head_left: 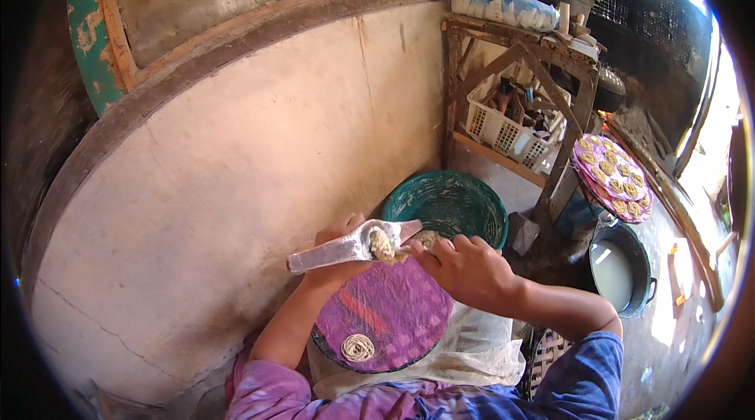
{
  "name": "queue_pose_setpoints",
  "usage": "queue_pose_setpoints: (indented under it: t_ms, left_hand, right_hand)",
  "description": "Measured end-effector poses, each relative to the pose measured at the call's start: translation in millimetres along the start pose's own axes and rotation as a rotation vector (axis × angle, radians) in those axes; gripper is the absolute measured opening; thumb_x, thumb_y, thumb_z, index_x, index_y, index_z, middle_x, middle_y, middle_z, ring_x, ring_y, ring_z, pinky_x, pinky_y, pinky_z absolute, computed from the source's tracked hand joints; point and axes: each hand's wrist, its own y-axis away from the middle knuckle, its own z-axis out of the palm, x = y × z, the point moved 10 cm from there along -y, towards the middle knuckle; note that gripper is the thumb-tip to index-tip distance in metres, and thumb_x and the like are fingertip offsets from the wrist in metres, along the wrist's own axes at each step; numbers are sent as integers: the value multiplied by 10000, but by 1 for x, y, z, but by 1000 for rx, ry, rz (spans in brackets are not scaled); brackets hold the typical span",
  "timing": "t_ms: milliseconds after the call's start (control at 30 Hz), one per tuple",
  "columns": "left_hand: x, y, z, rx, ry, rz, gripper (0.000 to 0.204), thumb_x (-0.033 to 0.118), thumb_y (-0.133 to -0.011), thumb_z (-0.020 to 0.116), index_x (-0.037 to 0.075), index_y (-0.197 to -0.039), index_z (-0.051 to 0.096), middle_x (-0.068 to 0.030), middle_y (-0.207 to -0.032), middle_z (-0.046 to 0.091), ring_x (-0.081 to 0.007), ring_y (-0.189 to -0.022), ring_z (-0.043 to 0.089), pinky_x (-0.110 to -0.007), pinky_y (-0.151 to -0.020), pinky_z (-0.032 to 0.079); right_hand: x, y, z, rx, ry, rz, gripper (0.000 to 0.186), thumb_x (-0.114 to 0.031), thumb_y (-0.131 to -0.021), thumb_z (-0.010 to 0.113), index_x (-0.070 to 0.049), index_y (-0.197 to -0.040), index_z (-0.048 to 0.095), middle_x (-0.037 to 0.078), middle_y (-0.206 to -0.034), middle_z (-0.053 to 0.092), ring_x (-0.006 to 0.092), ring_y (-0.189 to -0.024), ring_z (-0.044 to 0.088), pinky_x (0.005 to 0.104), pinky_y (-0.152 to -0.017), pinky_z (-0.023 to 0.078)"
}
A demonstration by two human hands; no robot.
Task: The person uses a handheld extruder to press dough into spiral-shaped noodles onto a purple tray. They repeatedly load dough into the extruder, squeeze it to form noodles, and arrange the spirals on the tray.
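The left hand (pixel 340 230) is clamped around a long wooden tool (pixel 326 255), its fingers partly hidden behind the wood, and holds it over the far edge of a round purple board (pixel 391 311). A lump of pale dough (pixel 381 244) sits in the tool's middle. The right hand (pixel 478 274) is just beside it, apart from the left hand, fingers curled by the dough; what they grip, I cannot tell. One coil of pale strands (pixel 358 348) lies at the board's near edge, left of its middle. Beyond the board's far edge stands a green basin (pixel 491 211) with pale smears inside. Farther right are a round tray (pixel 580 159) carrying many coils and a dark bucket (pixel 646 263) of cloudy liquid.
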Motion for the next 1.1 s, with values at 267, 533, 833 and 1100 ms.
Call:
queue_pose_setpoints:
  t_ms: [267,533,833,1100]
  left_hand:
    - [-44,6,-44,349,92,-1,234,248,-765,781,98,-922,692,-72,-902,681,-257,-814,663,-379,-735,530]
    - [-9,-4,-7,308,289,-75,275,291,-797,767,98,-978,693,-100,-892,708,-292,-804,685,-415,-695,537]
    - [-39,4,-38,437,101,-76,214,156,-723,770,107,-917,694,-69,-863,693,-268,-797,662,-400,-731,520]
    - [-66,8,-35,408,-89,-223,238,194,-711,763,87,-798,569,-101,-774,608,-329,-706,617,-430,-640,519]
  right_hand:
    - [60,17,-24,158,-172,334,548,-95,-791,611,-227,-1323,604,2,-825,500,172,-715,518,327,-632,423]
    - [18,-7,17,403,-511,462,564,-30,-812,602,-217,-1344,602,77,-919,535,246,-794,539,394,-695,427]
    - [-24,15,64,158,-1296,567,538,83,-865,513,-80,-1376,551,157,-886,620,244,-768,615,336,-708,504]
    - [-36,33,94,91,-1373,625,369,-18,-945,528,2,-1310,576,168,-773,624,153,-707,604,309,-673,504]
